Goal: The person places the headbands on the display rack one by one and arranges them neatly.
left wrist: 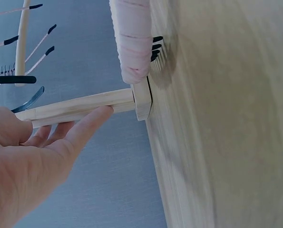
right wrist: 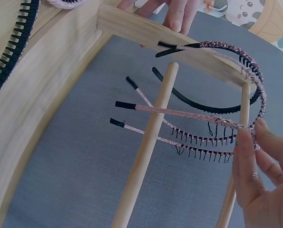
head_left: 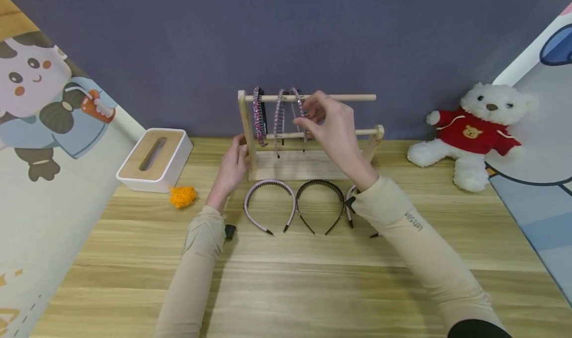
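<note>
Left fingers [left wrist: 86, 127], partly hidden, grip the rack [head_left: 304, 170]; whether right fingers [right wrist: 247, 164] pinch the headband [right wrist: 189, 114] is unclear.

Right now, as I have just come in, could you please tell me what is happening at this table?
A person is handling hairbands at a wooden rack. The left hand holds the rack's left post. The right hand has thumb and fingers at a glittery hairband on the upper bar; I cannot tell whether they pinch it. More hairbands hang to its left. In front, a pale pink hairband and a black hairband lie on the table, beside another, partly hidden hairband.
</note>
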{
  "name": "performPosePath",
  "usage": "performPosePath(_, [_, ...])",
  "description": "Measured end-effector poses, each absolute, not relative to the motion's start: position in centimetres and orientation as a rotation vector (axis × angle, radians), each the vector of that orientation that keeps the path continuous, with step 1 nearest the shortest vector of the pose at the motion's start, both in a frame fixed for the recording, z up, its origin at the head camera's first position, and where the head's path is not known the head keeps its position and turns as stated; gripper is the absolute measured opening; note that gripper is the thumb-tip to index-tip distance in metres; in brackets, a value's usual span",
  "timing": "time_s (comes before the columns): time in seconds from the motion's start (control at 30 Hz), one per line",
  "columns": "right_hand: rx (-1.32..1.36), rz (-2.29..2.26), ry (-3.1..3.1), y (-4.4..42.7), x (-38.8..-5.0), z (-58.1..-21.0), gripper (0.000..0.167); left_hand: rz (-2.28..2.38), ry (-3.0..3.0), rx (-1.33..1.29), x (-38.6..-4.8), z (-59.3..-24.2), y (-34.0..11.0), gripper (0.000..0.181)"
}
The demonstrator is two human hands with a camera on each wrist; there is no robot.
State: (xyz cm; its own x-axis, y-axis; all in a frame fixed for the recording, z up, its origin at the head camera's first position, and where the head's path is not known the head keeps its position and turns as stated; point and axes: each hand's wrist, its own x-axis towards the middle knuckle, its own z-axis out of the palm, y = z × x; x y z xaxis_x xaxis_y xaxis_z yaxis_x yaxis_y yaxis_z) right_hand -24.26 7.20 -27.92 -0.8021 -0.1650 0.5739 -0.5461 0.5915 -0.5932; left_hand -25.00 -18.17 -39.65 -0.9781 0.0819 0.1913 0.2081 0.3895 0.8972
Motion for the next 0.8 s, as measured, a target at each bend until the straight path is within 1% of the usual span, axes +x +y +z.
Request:
performPosePath(0.47, [0.54,1.073,-2.38,7.6,-23.5,-27.7,0.032,-1.63,-2.539,-0.259,-25.0,-39.5,-18.0,0.043])
performPosePath(0.8, [0.521,1.071,-2.388,8.2,-23.3,-27.9,0.039,-1.632,-2.538,-0.264,-25.0,-39.6,-18.0,0.043])
